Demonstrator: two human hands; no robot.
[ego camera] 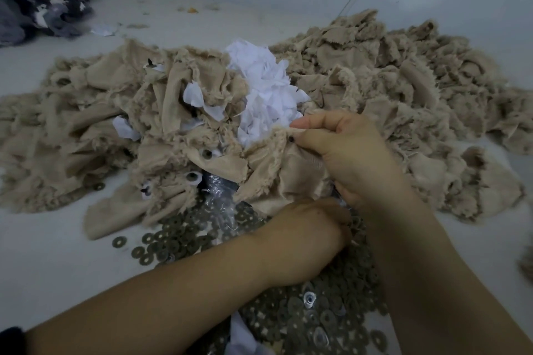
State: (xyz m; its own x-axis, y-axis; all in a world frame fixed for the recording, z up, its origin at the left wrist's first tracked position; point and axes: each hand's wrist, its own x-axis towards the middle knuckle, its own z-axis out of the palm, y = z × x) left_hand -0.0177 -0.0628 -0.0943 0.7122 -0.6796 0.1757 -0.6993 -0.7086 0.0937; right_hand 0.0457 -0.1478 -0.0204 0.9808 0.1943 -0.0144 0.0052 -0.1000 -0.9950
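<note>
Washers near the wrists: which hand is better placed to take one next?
Probably left. The left hand lies on the washers, fingertips hidden. The right hand is busy: it pinches the beige fabric piece beside a dark stud.

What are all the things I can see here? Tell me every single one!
fluffy cloth pieces: many, beige, heaped across the middle of the table
held beige piece: one, beige, front of the heap
black stud: one, black, on the held beige piece by the thumb
white scraps: many, white, on the heap's middle
metal washers: many, dark grey, near front, under the arms
clear plastic bag: one, see-through, between washers and cloth
dark cloth pile: one, grey-black, far left
table: one, white, under everything
left hand: one, on the washers, fingers hidden
right hand: one, pinching the held beige piece
</note>
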